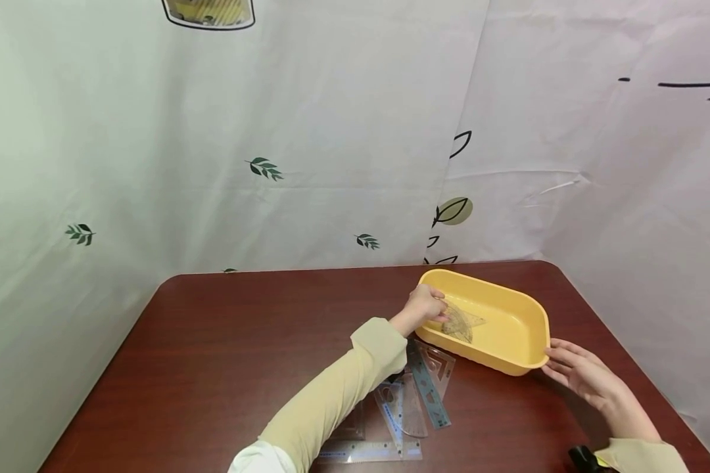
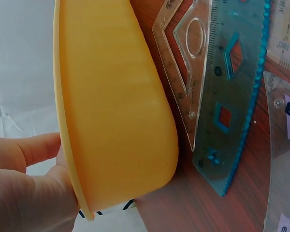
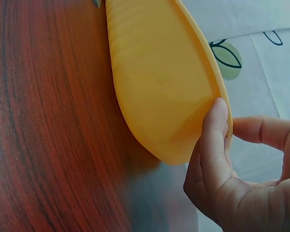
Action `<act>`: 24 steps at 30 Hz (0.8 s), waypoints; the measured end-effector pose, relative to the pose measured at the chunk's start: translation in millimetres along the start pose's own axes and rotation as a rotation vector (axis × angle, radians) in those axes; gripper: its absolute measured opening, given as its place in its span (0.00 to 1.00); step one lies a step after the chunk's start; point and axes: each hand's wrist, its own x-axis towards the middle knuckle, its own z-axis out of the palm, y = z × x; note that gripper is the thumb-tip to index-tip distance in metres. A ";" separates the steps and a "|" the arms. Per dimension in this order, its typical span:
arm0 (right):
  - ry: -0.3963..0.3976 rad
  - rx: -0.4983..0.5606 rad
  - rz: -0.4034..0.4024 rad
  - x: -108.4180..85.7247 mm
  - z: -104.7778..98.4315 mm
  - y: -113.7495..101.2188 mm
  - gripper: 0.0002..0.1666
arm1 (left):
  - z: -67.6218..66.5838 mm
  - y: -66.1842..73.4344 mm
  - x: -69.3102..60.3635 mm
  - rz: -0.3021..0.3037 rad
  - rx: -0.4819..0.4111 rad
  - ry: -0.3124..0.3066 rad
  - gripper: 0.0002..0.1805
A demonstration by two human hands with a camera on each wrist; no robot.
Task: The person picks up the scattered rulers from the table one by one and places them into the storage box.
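Observation:
A yellow tray (image 1: 511, 315) sits at the right of the table, its wall (image 2: 116, 106) close in the left wrist view. My left hand (image 1: 424, 305) reaches over its left end, fingers curled at a clear patterned piece (image 1: 458, 323) inside; whether they pinch it or only the rim I cannot tell. My right hand (image 1: 588, 378) holds the right end, thumb and fingers on either side of the rim (image 3: 215, 72).
Clear set squares (image 1: 438, 361), a blue-green ruler (image 1: 428, 387) and other clear rulers (image 1: 369, 451) lie in front of the tray. A black object (image 1: 582, 458) is by the right sleeve. White patterned cloth (image 1: 307, 131) hangs behind the brown table (image 1: 225, 355).

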 end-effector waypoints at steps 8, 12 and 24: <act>0.062 -0.044 0.025 -0.3 3.7 -0.7 0.18 | 1.4 0.1 1.0 -0.006 0.135 0.029 0.18; 0.086 -0.058 0.040 -1.1 5.1 -1.0 0.18 | 0.5 0.2 -1.7 -0.003 0.162 0.022 0.20; 0.093 -0.048 0.040 -1.2 4.9 -0.5 0.18 | 1.4 1.8 -6.1 0.006 0.057 0.012 0.22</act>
